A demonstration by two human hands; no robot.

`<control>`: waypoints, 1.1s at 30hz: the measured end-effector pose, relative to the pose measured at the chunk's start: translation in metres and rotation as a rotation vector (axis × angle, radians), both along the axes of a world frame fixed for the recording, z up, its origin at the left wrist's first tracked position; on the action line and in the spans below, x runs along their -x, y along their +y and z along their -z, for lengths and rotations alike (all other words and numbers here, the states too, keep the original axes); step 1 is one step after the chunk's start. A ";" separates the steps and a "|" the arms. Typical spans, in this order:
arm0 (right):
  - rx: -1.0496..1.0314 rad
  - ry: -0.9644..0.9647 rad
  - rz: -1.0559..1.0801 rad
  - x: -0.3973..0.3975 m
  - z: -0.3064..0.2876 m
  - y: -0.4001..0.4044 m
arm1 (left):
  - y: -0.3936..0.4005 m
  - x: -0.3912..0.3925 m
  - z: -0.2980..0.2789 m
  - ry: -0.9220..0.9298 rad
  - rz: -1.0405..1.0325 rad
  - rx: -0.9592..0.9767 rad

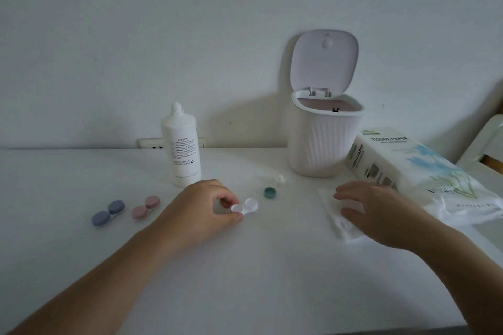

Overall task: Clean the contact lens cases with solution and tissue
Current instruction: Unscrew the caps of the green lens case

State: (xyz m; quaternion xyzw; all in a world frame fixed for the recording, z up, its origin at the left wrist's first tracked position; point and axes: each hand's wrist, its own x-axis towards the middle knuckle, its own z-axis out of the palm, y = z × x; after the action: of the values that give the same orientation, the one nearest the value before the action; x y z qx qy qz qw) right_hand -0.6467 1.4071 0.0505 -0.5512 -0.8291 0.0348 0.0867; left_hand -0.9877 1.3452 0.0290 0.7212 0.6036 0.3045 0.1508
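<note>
Open case (245, 207): clear white, two round wells side by side, no caps on; lies mid-table.
Left hand (202, 205): thumb and forefinger pinch the case's left well.
Right hand (378, 211): fingers spread flat, pressing a white tissue (340, 219) at 3 o'clock of the case.
Teal cap (270, 192): at 1 o'clock, apart.
Solution bottle (181, 145): white, upright, at 11 o'clock.
Pink case (145, 208), blue case (108, 213): capped, at 9 o'clock.

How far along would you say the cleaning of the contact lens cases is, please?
Early. The clear white lens case is uncapped, its teal cap set aside. The left hand pinches it; the right hand rests on a white tissue sheet. The blue case and pink case remain capped.
</note>
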 end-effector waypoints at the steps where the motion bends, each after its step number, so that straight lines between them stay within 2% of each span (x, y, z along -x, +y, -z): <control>1: 0.049 -0.049 -0.021 -0.001 0.001 0.000 | 0.000 0.000 -0.001 -0.001 0.002 0.004; 3: 0.104 -0.098 -0.050 -0.001 0.007 0.000 | 0.001 0.000 -0.003 -0.005 0.004 0.011; 9: -0.125 0.098 -0.072 0.006 0.024 0.004 | 0.008 -0.005 -0.017 -0.063 -0.038 0.036; 16: -0.184 0.244 -0.045 0.012 0.031 0.008 | 0.034 -0.017 -0.058 -0.165 -0.041 0.068; 25: -0.220 0.246 -0.028 0.013 0.036 0.005 | 0.094 -0.050 -0.132 -0.382 -0.065 -0.024; 33: -0.178 0.297 -0.010 0.011 0.040 0.007 | 0.150 -0.086 -0.152 -0.369 -0.032 -0.045</control>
State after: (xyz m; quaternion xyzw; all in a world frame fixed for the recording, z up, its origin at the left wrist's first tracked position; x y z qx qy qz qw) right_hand -0.6577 1.4137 0.0102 -0.5260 -0.8098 0.0426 0.2565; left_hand -0.9017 1.4953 0.1811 0.6468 0.5701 0.4473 0.2378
